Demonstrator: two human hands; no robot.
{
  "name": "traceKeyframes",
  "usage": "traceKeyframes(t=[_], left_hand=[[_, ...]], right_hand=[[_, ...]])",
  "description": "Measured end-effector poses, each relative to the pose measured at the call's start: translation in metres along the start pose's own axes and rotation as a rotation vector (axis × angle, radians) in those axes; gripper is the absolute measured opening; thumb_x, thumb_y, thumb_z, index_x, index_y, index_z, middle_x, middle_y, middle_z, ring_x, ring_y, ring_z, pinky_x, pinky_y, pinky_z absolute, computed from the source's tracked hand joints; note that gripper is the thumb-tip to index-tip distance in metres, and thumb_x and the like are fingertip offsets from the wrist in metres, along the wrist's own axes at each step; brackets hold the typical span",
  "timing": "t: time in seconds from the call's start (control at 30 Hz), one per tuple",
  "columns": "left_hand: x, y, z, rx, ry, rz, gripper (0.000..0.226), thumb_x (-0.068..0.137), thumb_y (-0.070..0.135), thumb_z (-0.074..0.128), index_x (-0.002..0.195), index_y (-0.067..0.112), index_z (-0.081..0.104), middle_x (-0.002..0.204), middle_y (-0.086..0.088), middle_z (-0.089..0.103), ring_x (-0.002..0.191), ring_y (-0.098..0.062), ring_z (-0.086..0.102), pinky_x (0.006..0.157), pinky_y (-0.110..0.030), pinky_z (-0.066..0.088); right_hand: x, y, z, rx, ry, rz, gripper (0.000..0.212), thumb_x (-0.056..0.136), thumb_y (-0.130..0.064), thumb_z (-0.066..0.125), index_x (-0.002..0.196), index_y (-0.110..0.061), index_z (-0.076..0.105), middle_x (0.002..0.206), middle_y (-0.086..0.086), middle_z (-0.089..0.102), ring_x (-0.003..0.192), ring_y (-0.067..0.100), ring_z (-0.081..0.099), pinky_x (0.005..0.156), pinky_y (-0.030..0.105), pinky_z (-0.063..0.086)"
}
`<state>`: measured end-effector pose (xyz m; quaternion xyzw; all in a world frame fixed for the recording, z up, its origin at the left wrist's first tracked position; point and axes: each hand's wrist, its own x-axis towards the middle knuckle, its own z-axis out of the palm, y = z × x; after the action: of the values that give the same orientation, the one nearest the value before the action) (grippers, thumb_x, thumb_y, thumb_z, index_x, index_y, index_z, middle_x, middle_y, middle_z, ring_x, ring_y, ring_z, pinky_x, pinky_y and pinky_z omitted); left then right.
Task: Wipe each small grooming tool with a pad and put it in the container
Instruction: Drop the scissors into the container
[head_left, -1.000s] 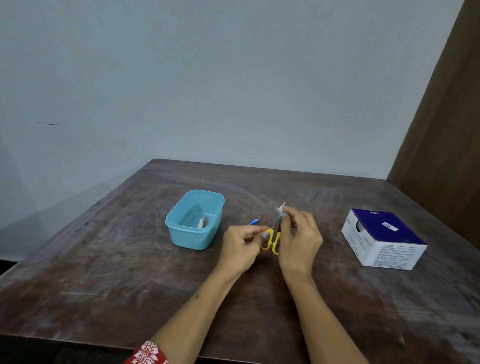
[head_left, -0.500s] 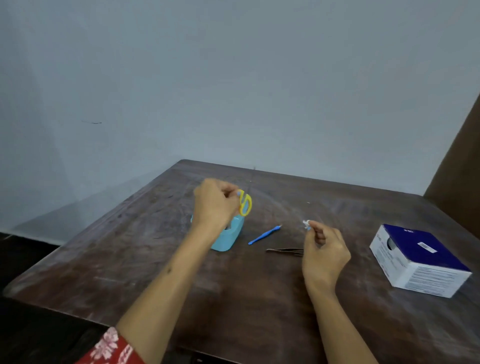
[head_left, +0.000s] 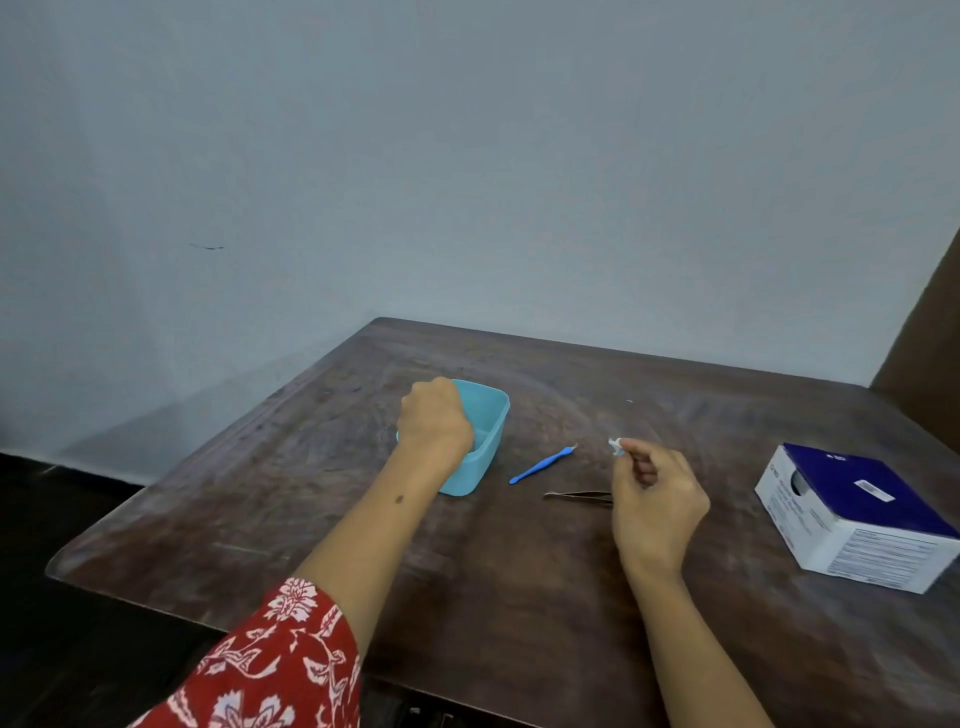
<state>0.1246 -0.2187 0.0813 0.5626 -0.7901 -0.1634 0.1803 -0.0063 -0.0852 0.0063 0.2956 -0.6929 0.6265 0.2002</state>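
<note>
Dark wooden table (head_left: 519, 597), worn surface. Blue-and-white box (head_left: 857, 514) near the right edge. Turquoise container (head_left: 488, 431) toward the table's middle, nearer the far-left corner. Left hand (head_left: 435, 418) curled over the container's near-left rim, fingers dipping inside; cannot tell what, if anything, they hold. Right hand (head_left: 657, 499) raised, thumb and forefinger pinched on a small white pad (head_left: 616, 446). Between container and right hand: blue-handled tool (head_left: 540, 466); tweezers (head_left: 576, 497) flat, partly hidden behind the right hand.
</note>
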Motion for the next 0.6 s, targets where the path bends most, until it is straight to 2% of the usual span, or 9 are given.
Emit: traceKeyframes(t=[0.07,0.2,0.33,0.43,0.53,0.6], left_hand=[[0.000,0.000,0.000,0.006,0.000,-0.005,0.027,0.079,0.001,0.062,0.105,-0.001,0.058,0.112,-0.018,0.061,0.105,-0.034,0.058,0.072,-0.035,0.048],[-0.003,0.004,0.000,0.046,-0.019,0.015,0.028,0.080,0.001,0.062,0.107,-0.001,0.058,0.112,-0.017,0.062,0.104,-0.031,0.060,0.069,-0.032,0.046],[-0.007,0.003,0.001,0.121,-0.019,0.035,0.024,0.083,0.000,0.056,0.107,0.000,0.058,0.115,-0.017,0.059,0.106,-0.031,0.058,0.068,-0.030,0.043],[-0.011,0.001,0.001,0.200,0.008,0.073,0.019,0.085,0.004,0.058,0.104,0.001,0.059,0.115,-0.017,0.059,0.106,-0.031,0.058,0.072,-0.030,0.045],[-0.017,0.008,-0.001,0.253,0.078,0.115,0.020,0.083,-0.002,0.056,0.102,0.002,0.059,0.114,-0.016,0.060,0.107,-0.031,0.059,0.078,-0.033,0.048],[-0.022,0.013,-0.004,0.258,0.146,0.175,0.014,0.080,-0.007,0.055,0.087,0.005,0.056,0.107,-0.017,0.062,0.102,-0.033,0.060,0.073,-0.035,0.046]], right_hand=[[0.001,0.000,0.001,0.001,-0.004,-0.008,0.017,0.076,0.005,0.066,0.086,-0.007,0.073,0.079,0.006,0.065,0.064,0.015,0.057,0.067,0.012,0.039],[0.002,0.001,-0.002,-0.010,-0.009,0.011,0.018,0.077,0.004,0.066,0.087,-0.008,0.073,0.079,0.006,0.065,0.065,0.015,0.057,0.068,0.015,0.041],[0.000,0.001,-0.001,0.001,-0.003,0.018,0.018,0.076,0.005,0.066,0.088,-0.007,0.073,0.079,0.005,0.064,0.066,0.015,0.059,0.068,0.012,0.040],[0.000,-0.002,0.000,0.012,0.004,0.030,0.018,0.076,0.005,0.066,0.088,-0.007,0.073,0.079,0.006,0.065,0.067,0.016,0.060,0.069,0.021,0.045],[0.001,-0.002,-0.001,0.016,0.021,0.025,0.018,0.076,0.005,0.066,0.088,-0.006,0.074,0.079,0.007,0.065,0.066,0.017,0.060,0.069,0.027,0.049],[0.002,-0.002,-0.002,0.021,0.030,0.030,0.018,0.077,0.005,0.066,0.089,-0.006,0.074,0.079,0.006,0.065,0.067,0.017,0.060,0.069,0.029,0.050]])
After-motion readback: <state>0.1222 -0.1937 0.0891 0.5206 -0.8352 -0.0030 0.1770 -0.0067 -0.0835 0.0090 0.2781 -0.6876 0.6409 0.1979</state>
